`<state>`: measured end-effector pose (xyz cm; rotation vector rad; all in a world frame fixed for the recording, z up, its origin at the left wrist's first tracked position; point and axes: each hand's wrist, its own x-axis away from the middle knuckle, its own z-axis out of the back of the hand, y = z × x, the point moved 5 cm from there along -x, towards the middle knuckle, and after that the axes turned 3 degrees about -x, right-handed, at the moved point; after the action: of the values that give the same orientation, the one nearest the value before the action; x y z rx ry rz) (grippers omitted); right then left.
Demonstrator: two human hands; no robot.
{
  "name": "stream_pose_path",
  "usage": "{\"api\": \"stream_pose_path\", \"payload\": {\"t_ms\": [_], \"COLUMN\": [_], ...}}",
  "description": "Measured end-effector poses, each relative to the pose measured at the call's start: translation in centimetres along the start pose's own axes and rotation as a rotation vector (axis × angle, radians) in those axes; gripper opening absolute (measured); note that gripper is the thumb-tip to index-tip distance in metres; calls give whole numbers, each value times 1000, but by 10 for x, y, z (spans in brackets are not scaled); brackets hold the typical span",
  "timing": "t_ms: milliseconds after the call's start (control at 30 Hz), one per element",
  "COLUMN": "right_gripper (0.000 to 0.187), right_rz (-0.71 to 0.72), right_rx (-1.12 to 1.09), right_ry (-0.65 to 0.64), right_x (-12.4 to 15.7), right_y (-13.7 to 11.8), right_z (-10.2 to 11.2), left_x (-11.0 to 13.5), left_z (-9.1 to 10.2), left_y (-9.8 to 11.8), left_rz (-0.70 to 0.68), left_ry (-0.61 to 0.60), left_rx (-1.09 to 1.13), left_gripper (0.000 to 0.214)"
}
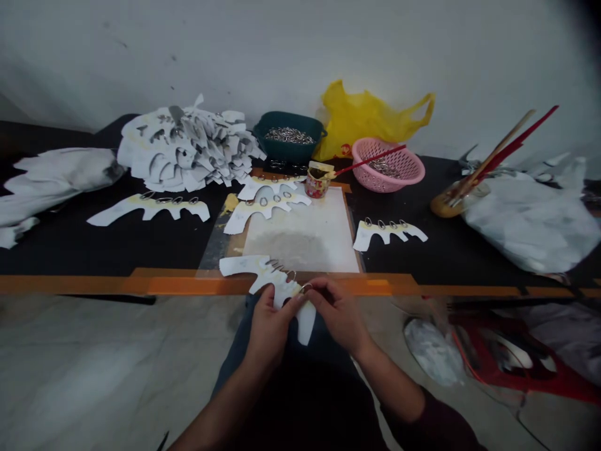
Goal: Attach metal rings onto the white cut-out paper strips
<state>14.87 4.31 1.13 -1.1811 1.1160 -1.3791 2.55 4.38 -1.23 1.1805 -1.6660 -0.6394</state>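
A white cut-out strip with curved notches (245, 265) is in my left hand (268, 322), pinched between thumb and fingers just in front of the table edge. Several metal rings stand along its upper edge. My right hand (340, 316) has its thumb and fingertips closed on a metal ring (306, 287) at the strip's right part, close to my left thumb. Similar ringed strips lie flat on the table: one at left (126, 210), two in the middle (244, 216), one at right (369, 236). Whether the pinched ring is attached to the strip I cannot tell.
Behind lie a pile of white strips (188, 150), a dark green basket (263, 147) and pink basket (416, 172) of metal pieces, and a yellow bag (357, 116). A small pot (317, 186) with a red stick stands by a white board (323, 232). A brush jar (444, 203) is right.
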Motion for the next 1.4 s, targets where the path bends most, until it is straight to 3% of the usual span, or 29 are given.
{"api": "stream_pose_path", "payload": {"t_ms": [233,367,500,600,867,1033,1133,1233,1300,1400], "right_gripper": [26,19,14,18,18,12,9,8,9,12], "right_rz": [140,267,394,462,363,261,185,176,239,348], "right_rx": [-42,-63,140,311,373,330,301,382,489,576], "right_ry": [69,111,175,138,97,-81,-143,-95,-81,-176], "right_x": [1,6,11,10,-5,-21,-32,-41,-45,-47], "right_y": [2,-4,-19,-26,-28,-29,-26,-26,-31,-36], "right_z": [1,9,16,12,6,5,9,22,30,30], "left_x": [1,1,-2,-4,-6,-14,-14,-3,6,10], "left_z": [-5,-10,-10,-11,-13,-11,-9,-2,4,-3], "left_y": [1,-1,-1,0,0,-5,-9,-5,10,56], "left_rz": [4,2,-43,-65,-82,-112,-79,-49,-157,-586], "left_ry": [1,10,73,84,110,95,24,-101,-109,-2], "left_rx": [45,78,7,-2,31,-23,-8,-79,-280,-779], "left_gripper": [41,41,40,37,34,33,35,37,36,29]}}
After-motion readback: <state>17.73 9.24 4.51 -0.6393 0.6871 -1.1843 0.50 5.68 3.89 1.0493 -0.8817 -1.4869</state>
